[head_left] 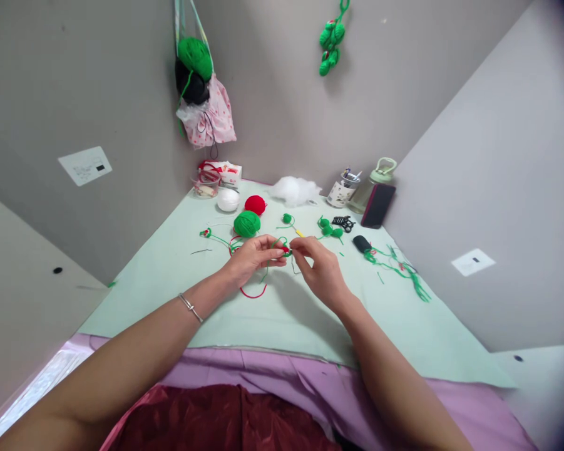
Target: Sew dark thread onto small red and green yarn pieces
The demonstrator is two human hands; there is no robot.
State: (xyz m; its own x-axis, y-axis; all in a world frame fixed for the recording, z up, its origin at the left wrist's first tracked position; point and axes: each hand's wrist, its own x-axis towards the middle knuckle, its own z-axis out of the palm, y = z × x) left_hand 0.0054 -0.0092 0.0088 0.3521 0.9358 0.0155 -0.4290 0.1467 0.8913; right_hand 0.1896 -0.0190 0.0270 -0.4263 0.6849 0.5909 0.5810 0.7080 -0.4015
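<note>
My left hand (pixel 253 258) and my right hand (pixel 320 266) meet over the middle of the pale green table (pixel 178 294). Both are closed in a pinch on a small red and green crochet piece (pixel 285 248) held between their fingertips. A yellow crochet hook (pixel 300 233) pokes out just above my right fingers. A loop of red yarn (pixel 253 293) trails on the table below my left hand. Behind my hands lies a green yarn ball (pixel 246 223).
A red yarn ball (pixel 255 204), white ball (pixel 228 200), white stuffing (pixel 295 190), cup of tools (pixel 342 191), bottle (pixel 374 185) and dark phone (pixel 378 205) stand at the back. Green crochet bits (pixel 329 228), scissors (pixel 342 222) and yarn scraps (pixel 397 266) lie right. Bags (pixel 205 100) hang on the wall.
</note>
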